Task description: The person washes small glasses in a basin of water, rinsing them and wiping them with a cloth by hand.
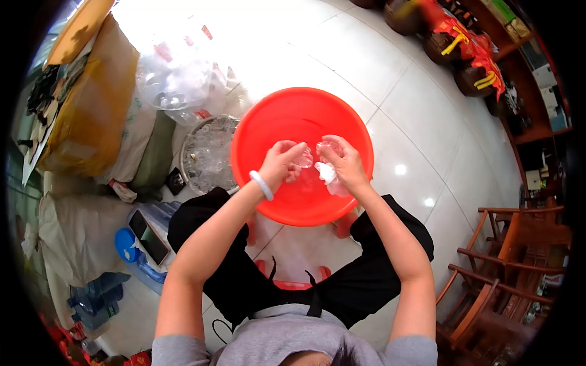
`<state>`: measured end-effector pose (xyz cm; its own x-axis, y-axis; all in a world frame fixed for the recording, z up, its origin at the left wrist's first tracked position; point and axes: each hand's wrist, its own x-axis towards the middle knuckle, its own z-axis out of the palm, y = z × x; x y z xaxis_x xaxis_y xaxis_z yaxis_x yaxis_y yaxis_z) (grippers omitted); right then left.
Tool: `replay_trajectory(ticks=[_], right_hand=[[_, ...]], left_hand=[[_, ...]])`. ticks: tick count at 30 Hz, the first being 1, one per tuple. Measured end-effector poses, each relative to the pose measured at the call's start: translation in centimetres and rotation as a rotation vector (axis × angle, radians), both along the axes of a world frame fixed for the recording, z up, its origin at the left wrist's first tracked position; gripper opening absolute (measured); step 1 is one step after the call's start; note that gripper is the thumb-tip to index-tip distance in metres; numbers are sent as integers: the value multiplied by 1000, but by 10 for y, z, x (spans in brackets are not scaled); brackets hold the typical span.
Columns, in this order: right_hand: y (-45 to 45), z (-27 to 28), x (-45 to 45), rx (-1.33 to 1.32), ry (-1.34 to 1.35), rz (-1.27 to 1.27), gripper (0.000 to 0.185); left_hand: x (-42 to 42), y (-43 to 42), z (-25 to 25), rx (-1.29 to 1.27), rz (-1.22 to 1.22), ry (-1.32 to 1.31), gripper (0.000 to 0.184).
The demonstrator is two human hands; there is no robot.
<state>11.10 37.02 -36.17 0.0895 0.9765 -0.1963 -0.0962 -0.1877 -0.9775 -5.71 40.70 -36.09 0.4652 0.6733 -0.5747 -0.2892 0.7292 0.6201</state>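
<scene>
The left hand (281,163) pinches a small clear piece (303,158) between thumb and fingers. The right hand (345,161), just beside it, has its fingers closed on a second clear piece (329,147), with a white wad (326,173) bunched below the fingertips; whether the wad is paper or cloth, I cannot tell. Both pieces are above the red basin (274,119), between the person's knees.

The pinches look light, and the pieces seem smooth and possibly thin, so a slip could drop one into the basin; if they are brittle, a harder squeeze could crack them. The white wad shares the right hand's grip, so loosening the fingers to shift one could let the other fall. With the pieces this close, a careless move could knock them together.

Left of the basin, a round metal tray (185,157) full of clear pieces sits very near its wall; a nudge to the basin could jolt them. Beyond, a clear plastic bag (177,79) stands on the glossy tiled floor (421,140), where a dropped piece could skid or be hard to spot.
</scene>
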Motion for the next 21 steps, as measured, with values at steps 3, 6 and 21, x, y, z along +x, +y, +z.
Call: replay_trajectory(ticks=[3, 6, 21], right_hand=[[0, -15, 0, 1, -62, -5, 33], [-3, -33, -4, 3, -208, 44, 37], [-5, -6, -30, 135, -606, 172, 33]], left_hand=[[3, -6, -7, 257, -53, 322, 37], [6, -10, -10, 180, -60, 250, 35], [-20, -14, 7, 363, -329, 499, 40]])
